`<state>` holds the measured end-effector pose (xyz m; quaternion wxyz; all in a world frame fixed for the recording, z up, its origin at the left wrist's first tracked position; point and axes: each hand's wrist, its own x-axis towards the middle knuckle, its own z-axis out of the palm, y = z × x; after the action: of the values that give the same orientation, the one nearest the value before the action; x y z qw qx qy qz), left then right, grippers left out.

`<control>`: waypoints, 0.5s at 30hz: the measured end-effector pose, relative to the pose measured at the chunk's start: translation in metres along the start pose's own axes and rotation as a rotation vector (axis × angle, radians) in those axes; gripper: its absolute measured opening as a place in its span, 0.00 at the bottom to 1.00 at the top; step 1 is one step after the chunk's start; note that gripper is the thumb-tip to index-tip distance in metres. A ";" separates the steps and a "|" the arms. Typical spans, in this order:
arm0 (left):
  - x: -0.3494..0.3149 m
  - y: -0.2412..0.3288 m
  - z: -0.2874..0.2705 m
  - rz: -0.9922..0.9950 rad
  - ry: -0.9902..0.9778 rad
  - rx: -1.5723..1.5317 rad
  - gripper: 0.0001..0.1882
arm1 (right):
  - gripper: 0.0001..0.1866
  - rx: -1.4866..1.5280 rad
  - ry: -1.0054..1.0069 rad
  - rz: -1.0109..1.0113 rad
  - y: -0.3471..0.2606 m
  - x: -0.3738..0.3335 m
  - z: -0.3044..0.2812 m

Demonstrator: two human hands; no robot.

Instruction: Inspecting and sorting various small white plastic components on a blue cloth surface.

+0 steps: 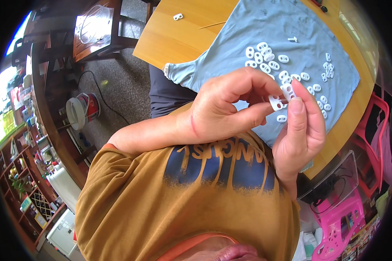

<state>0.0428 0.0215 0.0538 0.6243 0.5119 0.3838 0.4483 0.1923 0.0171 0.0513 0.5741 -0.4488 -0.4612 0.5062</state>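
Note:
My left hand (224, 102) pinches a white plastic piece with holes (275, 103) between thumb and fingertips. Close against it, the thumb and fingers of my right hand (301, 137) grip a second white two-hole piece (288, 92), which looks like a cord lock part. A small coil spring (283, 101) shows between the two pieces. Beneath both hands lies a light blue cloth (231, 48). Several white oval two-hole pieces (265, 68) are scattered on it, and smaller white parts (329, 69) sit in a group to the right. My fingers partly hide the held pieces.
The cloth covers much of a wooden table (174, 39). One white piece (177, 17) and a thin stick (212, 25) lie on the bare wood. A pink plastic chair (339, 226) and a red chair (370, 148) stand at right; a bucket (80, 111) is on the floor at left.

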 end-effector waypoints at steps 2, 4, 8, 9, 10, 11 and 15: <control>0.000 0.000 -0.004 0.081 -0.014 0.137 0.13 | 0.12 -0.005 0.003 0.027 -0.002 -0.001 -0.001; 0.005 -0.003 -0.007 0.162 -0.030 0.274 0.13 | 0.12 -0.010 0.007 0.055 -0.002 0.000 0.000; 0.017 -0.012 -0.012 0.676 0.059 0.685 0.17 | 0.11 0.038 0.006 0.041 -0.002 0.002 0.003; 0.019 -0.014 -0.014 0.790 0.097 0.797 0.18 | 0.11 0.032 0.008 0.058 -0.002 0.002 0.002; 0.021 -0.014 -0.015 0.834 0.098 0.832 0.19 | 0.11 0.032 0.007 0.058 -0.003 0.002 0.001; 0.021 -0.013 -0.016 0.833 0.097 0.832 0.19 | 0.11 0.017 0.013 0.087 -0.004 0.001 0.000; 0.023 -0.017 -0.019 0.927 0.064 0.957 0.17 | 0.12 0.031 0.013 0.109 -0.002 0.001 0.001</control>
<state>0.0347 0.0479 0.0330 0.0593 0.8310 0.2991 0.4653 0.1919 0.0176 0.0540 0.5557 -0.4676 -0.4243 0.5409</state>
